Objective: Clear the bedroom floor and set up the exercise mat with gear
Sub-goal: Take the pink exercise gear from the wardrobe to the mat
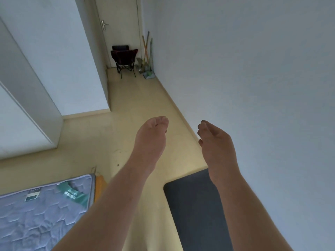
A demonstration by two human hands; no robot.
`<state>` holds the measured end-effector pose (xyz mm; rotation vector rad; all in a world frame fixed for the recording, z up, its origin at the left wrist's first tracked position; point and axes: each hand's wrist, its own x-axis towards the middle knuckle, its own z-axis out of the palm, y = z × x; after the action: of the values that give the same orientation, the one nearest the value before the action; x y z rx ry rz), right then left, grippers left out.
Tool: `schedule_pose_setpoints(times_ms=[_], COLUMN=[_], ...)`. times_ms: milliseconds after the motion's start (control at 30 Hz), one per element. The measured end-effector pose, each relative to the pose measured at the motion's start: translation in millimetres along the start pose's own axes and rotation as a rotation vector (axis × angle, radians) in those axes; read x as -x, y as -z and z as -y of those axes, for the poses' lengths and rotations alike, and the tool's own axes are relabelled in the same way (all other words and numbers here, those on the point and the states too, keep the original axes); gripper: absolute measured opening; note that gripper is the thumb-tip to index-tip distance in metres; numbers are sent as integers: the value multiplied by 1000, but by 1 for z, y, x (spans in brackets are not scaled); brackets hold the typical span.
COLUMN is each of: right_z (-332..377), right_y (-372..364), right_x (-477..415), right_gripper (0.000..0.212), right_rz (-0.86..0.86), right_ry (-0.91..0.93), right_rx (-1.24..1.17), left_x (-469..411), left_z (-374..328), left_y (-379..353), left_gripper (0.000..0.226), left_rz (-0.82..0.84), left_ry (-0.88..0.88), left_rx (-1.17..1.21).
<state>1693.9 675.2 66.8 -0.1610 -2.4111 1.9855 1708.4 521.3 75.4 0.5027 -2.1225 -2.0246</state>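
Left hand [151,134]: yours is bare, left of the mat [195,205].
Right hand [215,142]: bare, beyond the mat's far edge.
Forearms [112,196]: both uncovered.

Soft, even daylight — no glare, wide-angle bending at edges.
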Motion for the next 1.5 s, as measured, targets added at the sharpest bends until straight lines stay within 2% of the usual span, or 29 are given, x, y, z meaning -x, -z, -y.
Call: schedule_pose_setpoints(times_ms=[100,167,233,367,500,667,800,933,1033,1133,1167,1200,1233,1400,1500], right_z=[15,26,37,65,96,129,147,158,162,174,177,183,188,214,225], right_y=[-31,-60,-84,-147,-209,-270,-308,-347,-382,-425,-444,-460,-477,-576,-644], right_x=[-16,-30,-46,-92,-145,-209,-262,-321,-373,-417,-436,-450,-463,-492,-499], right_gripper=[15,35,42,44,33,46,46,40,26,29,39,12,32,31,34], right_rz=[16,16,3,0,1,0,14,54,105,197,239,302,344,557,691], right_ry=[37,53,72,131,214,275,304,352,424,444,448,446,433,504,463], right_rx=[-9,2,2,-35,-45,-86,-105,-102,-80,-103,-102,-104,-86,-112,-131], left_x=[-23,-47,-72,-140,-218,-302,-361,-420,-469,-515,-531,-544,-555,-594,-612], left_z=[-8,-12,-16,-28,-49,-79,-94,-96,-95,-96,-101,-103,-106,-113,-108], left_y=[25,45,61,103,143,178,197,210,222,240,248,257,266,330,379], left_gripper=[14,14,14,22,33,27,29,18,17,25,26,26,26,23,22], left_rz=[-21,-47,-73,-79,-93,-117,-132,-169,-222,-316,-355,-398,-446,-674,-800], left_ry=[-16,-36,-51,-102,-161,-184,-208,-210,-209,-202,-194,-189,-187,-181,-182], left_rx=[30,50,63,65,51,70,67,67,54,79,83,84,91,129,131])
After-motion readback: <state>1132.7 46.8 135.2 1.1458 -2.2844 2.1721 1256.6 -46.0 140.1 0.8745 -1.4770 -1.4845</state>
